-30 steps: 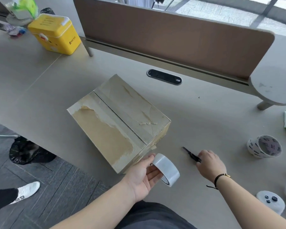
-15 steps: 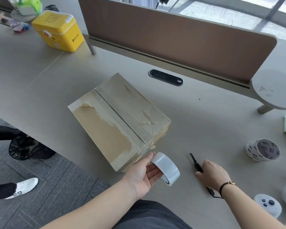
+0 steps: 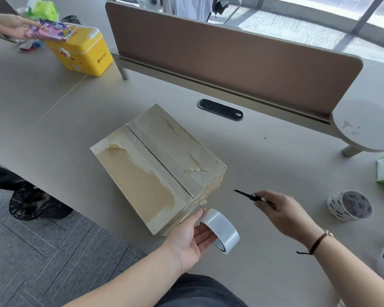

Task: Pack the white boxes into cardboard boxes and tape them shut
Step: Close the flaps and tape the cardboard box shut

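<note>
Packing looks finished and sealing is the step in hand. Far left, another person's hand point(image 3: 8, 25) has come into view holding a colourful flat packet point(image 3: 52, 31) above the yellow plastic case point(image 3: 81, 53); it plays no part in the job. At centre the worn cardboard box point(image 3: 157, 167) sits on the grey desk point(image 3: 53, 111), flaps folded down, its centre seam showing as a dark line with no fresh strip across it. Touching its near corner, the left hand point(image 3: 192, 238) holds the roll of clear tape point(image 3: 221, 230), thumb over the top and fingers curled through the core, much as a second ago. To the right, the right hand point(image 3: 284, 212) has lifted the small black scissors point(image 3: 251, 197) off the desk and now pinches them, blades aimed at the box. I judge a cut is being readied. Far right lies a printed white tape roll point(image 3: 350, 207), unused.
</note>
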Demonstrator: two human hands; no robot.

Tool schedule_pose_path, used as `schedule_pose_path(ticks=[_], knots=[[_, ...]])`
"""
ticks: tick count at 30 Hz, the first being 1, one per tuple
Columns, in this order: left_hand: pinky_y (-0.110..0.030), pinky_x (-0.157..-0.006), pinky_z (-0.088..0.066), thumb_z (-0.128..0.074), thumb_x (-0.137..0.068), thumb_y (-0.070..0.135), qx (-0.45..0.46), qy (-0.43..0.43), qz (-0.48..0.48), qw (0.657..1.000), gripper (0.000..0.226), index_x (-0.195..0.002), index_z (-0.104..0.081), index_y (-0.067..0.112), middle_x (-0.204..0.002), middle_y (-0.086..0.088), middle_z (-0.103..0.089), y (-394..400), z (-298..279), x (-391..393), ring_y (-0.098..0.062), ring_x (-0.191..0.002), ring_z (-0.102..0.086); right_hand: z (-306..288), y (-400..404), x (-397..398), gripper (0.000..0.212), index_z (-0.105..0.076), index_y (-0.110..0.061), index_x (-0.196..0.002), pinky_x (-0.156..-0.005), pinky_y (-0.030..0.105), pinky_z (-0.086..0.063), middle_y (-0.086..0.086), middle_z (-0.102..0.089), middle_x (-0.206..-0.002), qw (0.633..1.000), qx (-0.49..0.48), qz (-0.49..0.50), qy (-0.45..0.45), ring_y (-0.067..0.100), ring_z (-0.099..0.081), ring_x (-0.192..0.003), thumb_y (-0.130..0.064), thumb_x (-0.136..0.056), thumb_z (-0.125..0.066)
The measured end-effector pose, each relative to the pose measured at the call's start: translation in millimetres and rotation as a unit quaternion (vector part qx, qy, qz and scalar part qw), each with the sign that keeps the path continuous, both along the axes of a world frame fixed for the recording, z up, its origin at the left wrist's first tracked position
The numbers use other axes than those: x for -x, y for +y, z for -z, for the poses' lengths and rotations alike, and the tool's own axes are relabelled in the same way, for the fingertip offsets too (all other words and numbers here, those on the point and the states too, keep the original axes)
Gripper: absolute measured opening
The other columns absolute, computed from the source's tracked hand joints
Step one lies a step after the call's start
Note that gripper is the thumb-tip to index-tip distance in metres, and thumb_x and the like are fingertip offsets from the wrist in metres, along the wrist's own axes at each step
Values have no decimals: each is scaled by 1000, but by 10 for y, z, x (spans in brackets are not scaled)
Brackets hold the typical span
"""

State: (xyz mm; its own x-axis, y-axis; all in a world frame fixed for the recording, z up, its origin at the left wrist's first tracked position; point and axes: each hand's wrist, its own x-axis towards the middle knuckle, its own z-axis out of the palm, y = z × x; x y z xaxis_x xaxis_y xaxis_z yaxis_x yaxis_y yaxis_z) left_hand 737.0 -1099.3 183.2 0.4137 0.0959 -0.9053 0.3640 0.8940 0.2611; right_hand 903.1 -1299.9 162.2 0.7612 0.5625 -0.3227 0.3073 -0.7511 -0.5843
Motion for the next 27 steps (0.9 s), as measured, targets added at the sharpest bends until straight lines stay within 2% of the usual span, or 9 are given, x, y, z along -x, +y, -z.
schedule_pose_path(ticks=[2, 5, 9, 12, 16, 19, 24, 27], knots=[[-37, -64, -64, -71, -93, 20, 2, 1, -2, 1000, 23, -113, -71, 9, -99, -20, -76, -4, -13, -3, -29, -78, -77, -235, 191, -34, 11, -67, -43, -106, -65, 31, -48, -17, -63, -85, 990, 14, -97, -101, 9, -58, -77, -38, -98, -61], [-36, -67, -64, -70, -94, 21, -2, -1, 0, 1000, 25, -116, -71, 9, -102, -20, -76, -10, -20, -5, -28, -80, -77, -463, 497, -2, 7, -69, -38, -101, -55, 29, -42, -9, -56, -74, 944, -7, -227, -240, 21, -59, -65, -38, -96, -64], [-36, -68, -64, -70, -94, 23, -13, 2, 1, 1000, 23, -112, -71, 10, -101, -19, -77, -22, -37, -14, -27, -81, -77, -551, 824, 25, 13, -67, -31, -84, -54, 31, -36, -7, -49, -66, 881, 40, -340, -327, 23, -52, -56, -36, -95, -64], [-35, -61, -63, -71, -94, 25, -11, 7, -2, 1000, 21, -109, -72, 11, -98, -18, -77, -28, -50, -21, -27, -77, -77, -530, 979, 41, 17, -62, -28, -72, -54, 31, -30, -6, -45, -63, 850, 112, -376, -351, 23, -47, -55, -22, -87, -68], [-33, -57, -61, -73, -92, 27, -9, 13, -5, 1000, 21, -107, -73, 11, -96, -18, -77, -33, -41, -28, -27, -77, -77, -545, 1092, 79, 20, -61, -27, -66, -56, 33, -25, -5, -46, -61, 825, 143, -412, -361, 22, -46, -54, -10, -76, -63], [-33, -57, -61, -73, -92, 29, -8, 13, -7, 1000, 23, -107, -73, 11, -96, -18, -77, -27, -40, -27, -27, -77, -77, -567, 1143, 99, 22, -61, -26, -65, -56, 33, -28, -4, -47, -62, 813, 147, -423, -371, 22, -44, -55, -5, -72, -59], [-33, -58, -63, -71, -94, 28, -9, 9, -6, 1000, 21, -106, -72, 11, -93, -18, -77, -35, -51, -30, -27, -75, -76, -608, 1205, 107, 24, -61, -25, -71, -58, 34, -29, -3, -50, -67, 807, 147, -433, -373, 24, -47, -60, -3, -76, -51], [-34, -60, -63, -72, -93, 29, -12, 12, -3, 1000, 20, -104, -72, 12, -92, -18, -76, -40, -55, -38, -27, -75, -76, -617, 1230, 104, 24, -62, -26, -68, -58, 34, -27, -3, -49, -65, 799, 157, -436, -382, 23, -41, -57, -4, -73, -53]])
